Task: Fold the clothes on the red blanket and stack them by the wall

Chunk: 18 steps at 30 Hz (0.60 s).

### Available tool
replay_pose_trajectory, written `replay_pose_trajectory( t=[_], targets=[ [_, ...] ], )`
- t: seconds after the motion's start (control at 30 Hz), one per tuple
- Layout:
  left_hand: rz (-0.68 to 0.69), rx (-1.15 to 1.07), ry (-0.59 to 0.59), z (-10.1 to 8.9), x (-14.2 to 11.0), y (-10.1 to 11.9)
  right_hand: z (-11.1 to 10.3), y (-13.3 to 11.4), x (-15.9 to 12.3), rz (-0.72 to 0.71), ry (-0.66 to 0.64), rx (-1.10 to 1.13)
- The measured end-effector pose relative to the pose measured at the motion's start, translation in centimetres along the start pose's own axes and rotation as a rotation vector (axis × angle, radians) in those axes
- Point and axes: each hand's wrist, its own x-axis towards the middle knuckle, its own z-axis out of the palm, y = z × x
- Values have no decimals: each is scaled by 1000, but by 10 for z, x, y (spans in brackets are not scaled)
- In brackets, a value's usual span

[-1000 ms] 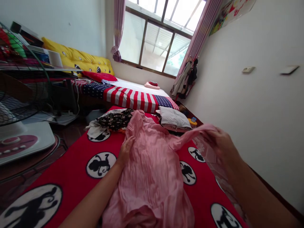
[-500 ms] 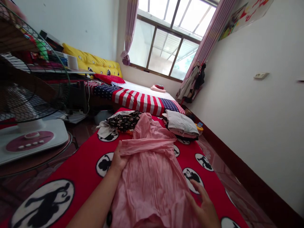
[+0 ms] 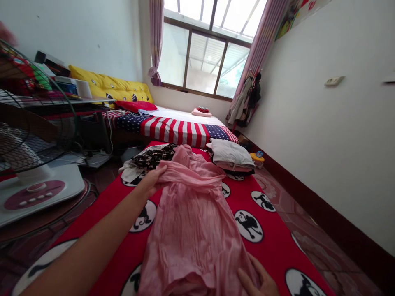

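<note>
A long, crinkled pink dress (image 3: 194, 222) lies spread on a red cloth with its collar end away from me. One sleeve (image 3: 188, 172) is folded across its upper part. My left hand (image 3: 154, 180) grips the end of that sleeve at the dress's left side, fingers closed round the fabric. Near the hem, at the lower right edge, my right hand (image 3: 257, 279) has the fabric between thumb and fingers. Part of that hand is cut off by the bottom of the picture.
The red cloth (image 3: 108, 213) bears monkey figures in white circles. Beyond the dress sit a heap of black floral and white clothes (image 3: 151, 158) and a folded stack (image 3: 233, 154). A fan (image 3: 37, 164) stands at left; a bed (image 3: 175, 129) lies under the window.
My left hand has moved the sleeve end slightly farther from me, so the sleeve now slants. My right hand has come down to the dress's lower edge, its fingers closing on the fabric.
</note>
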Motion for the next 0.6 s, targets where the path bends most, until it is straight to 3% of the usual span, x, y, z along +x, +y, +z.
replay_pose_trajectory(
  t=[0.2,0.33,0.47,0.53,0.6],
  targets=[
    [213,120,-133,69,19,80,14,-11,-3,-74,-89,65],
    [279,143,-214,94,22,111,32,-18,-12,-110,-37,107],
    [345,148,-182,85,23,126,45,-31,-14,-190,-41,92],
    [345,118,-122,67,26,128,49,-38,-12,-228,-98,70],
    [327,85,-39,43,31,128,54,-44,-9,-251,-239,84]
  ],
)
